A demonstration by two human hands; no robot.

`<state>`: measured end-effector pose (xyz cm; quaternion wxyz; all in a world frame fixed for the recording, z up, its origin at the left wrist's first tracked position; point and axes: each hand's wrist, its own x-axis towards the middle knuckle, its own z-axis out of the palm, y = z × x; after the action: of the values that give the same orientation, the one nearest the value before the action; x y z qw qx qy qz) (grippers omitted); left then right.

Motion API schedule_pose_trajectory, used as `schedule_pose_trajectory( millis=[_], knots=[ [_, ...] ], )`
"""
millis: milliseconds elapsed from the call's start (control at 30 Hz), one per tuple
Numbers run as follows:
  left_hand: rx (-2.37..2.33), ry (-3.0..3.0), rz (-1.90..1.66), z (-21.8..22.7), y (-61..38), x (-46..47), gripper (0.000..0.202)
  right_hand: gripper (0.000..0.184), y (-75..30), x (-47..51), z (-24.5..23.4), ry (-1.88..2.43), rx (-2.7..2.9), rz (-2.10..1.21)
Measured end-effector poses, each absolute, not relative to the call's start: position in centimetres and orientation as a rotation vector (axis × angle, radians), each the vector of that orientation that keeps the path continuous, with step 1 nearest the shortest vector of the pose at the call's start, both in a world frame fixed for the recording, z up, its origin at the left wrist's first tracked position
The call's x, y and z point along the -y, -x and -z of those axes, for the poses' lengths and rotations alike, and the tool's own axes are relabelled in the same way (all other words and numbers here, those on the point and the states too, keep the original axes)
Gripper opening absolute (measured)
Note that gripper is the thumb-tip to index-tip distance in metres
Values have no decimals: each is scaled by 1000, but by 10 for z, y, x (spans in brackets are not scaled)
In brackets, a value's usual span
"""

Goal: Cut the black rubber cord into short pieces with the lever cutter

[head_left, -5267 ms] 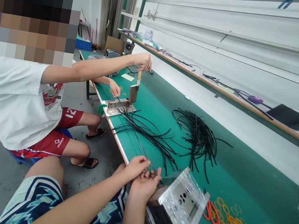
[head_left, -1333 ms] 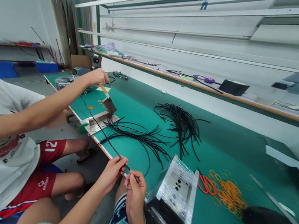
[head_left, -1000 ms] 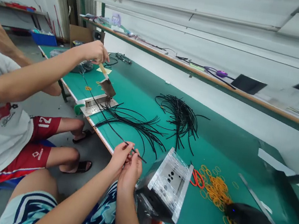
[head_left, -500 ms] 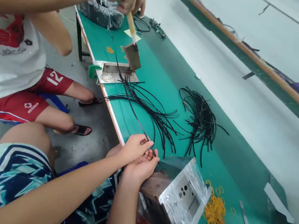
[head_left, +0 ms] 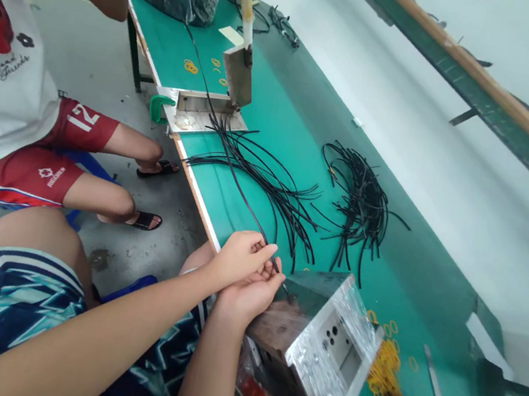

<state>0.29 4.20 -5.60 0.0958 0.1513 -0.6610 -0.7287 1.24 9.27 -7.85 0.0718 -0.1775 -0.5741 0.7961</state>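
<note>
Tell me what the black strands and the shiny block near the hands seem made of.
The black strands look like rubber or soft plastic: matte, bending in loose curves. The block seems to be metal under clear plastic wrap, judging by its crinkled, silvery glare; the exact metal can't be told.

"12" on a co-worker's red shorts [head_left: 80, 118], "Good Friends" on white T-shirt [head_left: 10, 65]

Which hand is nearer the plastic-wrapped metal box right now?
Right hand: it is nearer, right at the dark end of the plastic-wrapped metal box. Left hand: it is farther away, on the far side of the right hand from the box.
</note>
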Motion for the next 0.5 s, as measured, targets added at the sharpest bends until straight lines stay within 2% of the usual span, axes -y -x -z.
schedule_pose_trajectory(
  millis=[133, 300, 500],
  knots=[
    [2130, -390, 1955, 56, -2, -40, 43, 31, -15, -87, 68, 692, 1355, -2439],
    [2064, -478, 2038, 63, -1, -41, 43, 31, -19, -83, 61, 697, 1187, -2522],
    [2014, -452, 1959, 70, 0, -42, 48, 32, -19, -82, 61, 663, 1133, -2546]
  ],
)
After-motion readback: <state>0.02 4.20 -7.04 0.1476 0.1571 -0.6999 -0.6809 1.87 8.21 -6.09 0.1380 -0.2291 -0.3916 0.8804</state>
